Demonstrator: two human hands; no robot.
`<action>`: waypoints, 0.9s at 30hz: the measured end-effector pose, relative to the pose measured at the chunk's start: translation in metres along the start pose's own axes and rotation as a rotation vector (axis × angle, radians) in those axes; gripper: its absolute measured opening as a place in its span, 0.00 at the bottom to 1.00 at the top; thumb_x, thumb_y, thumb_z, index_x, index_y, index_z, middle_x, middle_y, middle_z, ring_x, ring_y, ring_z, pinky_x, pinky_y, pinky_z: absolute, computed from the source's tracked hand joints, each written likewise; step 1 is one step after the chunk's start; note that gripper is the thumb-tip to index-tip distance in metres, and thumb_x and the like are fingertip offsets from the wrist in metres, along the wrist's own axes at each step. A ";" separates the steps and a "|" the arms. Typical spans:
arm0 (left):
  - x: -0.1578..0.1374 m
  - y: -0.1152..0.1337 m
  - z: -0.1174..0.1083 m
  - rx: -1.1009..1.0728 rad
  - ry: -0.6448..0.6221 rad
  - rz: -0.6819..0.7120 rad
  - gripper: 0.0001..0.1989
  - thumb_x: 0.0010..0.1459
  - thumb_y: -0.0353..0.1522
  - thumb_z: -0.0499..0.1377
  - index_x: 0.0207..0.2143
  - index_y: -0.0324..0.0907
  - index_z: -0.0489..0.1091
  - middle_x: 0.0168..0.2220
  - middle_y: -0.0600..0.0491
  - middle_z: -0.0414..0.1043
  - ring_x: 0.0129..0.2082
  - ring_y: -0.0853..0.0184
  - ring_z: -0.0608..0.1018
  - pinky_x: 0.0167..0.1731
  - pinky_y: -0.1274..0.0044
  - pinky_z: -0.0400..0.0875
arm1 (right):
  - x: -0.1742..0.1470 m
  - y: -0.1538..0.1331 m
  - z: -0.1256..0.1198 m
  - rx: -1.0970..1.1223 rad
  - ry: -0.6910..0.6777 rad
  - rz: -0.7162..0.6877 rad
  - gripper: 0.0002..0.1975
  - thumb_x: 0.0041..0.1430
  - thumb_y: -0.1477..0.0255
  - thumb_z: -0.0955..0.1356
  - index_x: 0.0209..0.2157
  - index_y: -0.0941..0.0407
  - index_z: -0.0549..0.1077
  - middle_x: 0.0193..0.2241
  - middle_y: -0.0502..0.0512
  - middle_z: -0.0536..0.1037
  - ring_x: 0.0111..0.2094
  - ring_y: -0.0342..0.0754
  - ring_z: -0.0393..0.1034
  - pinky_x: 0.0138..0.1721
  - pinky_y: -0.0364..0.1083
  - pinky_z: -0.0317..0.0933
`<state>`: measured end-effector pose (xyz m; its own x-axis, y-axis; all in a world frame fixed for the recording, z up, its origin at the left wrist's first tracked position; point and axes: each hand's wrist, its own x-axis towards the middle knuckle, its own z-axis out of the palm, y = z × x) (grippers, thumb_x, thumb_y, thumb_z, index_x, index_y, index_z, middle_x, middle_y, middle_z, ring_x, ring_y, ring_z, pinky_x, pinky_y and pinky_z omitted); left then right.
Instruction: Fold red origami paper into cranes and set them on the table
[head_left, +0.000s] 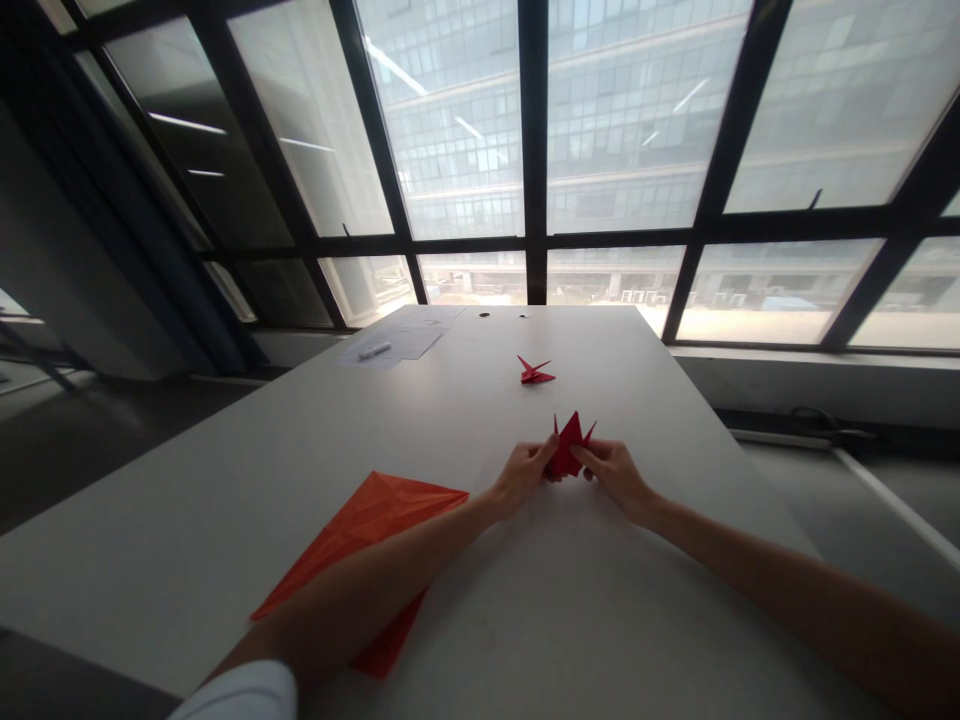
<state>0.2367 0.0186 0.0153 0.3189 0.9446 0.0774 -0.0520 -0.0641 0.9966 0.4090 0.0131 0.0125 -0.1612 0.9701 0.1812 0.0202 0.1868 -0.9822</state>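
Observation:
Between my two hands is a red folded paper crane [571,438], its narrow points sticking up. My left hand [529,467] pinches its left side, the thumb on the front. From the right, my right hand [609,468] grips its lower right part with thumb and fingers. Part of the paper is hidden behind the fingers. Farther off on the table lies a second red paper crane [534,374]. An orange-red creased sheet of paper [367,510] lies flat under my left forearm, which covers part of it.
The white table [600,590] reaches toward large windows [457,110]. On its far left part are printed sheets [420,340] with a white marker-like stick [375,351] on them. A dark curtain [142,190] hangs at the left.

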 end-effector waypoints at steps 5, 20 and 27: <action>0.009 -0.005 -0.006 -0.031 0.247 0.164 0.22 0.52 0.48 0.65 0.35 0.39 0.69 0.30 0.53 0.72 0.29 0.68 0.76 0.31 0.77 0.69 | 0.002 0.000 -0.002 -0.023 0.044 0.027 0.23 0.51 0.54 0.71 0.32 0.62 0.81 0.23 0.55 0.76 0.22 0.43 0.60 0.24 0.43 0.53; 0.008 0.001 -0.007 -0.107 0.199 0.308 0.16 0.49 0.37 0.69 0.38 0.39 0.74 0.37 0.49 0.78 0.37 0.65 0.77 0.40 0.73 0.73 | 0.002 0.007 0.000 -0.060 -0.072 -0.061 0.20 0.54 0.56 0.70 0.29 0.61 0.76 0.23 0.53 0.75 0.24 0.44 0.65 0.25 0.43 0.57; 0.010 0.000 -0.012 0.011 0.195 0.355 0.16 0.50 0.34 0.67 0.43 0.40 0.74 0.34 0.52 0.74 0.34 0.68 0.76 0.37 0.76 0.72 | -0.004 -0.004 -0.001 -0.070 -0.169 -0.029 0.20 0.58 0.55 0.67 0.31 0.60 0.76 0.22 0.55 0.78 0.22 0.45 0.69 0.21 0.42 0.59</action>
<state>0.2285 0.0322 0.0160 0.0976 0.9062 0.4114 -0.1161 -0.4002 0.9091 0.4101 0.0090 0.0154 -0.3262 0.9254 0.1931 0.0804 0.2307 -0.9697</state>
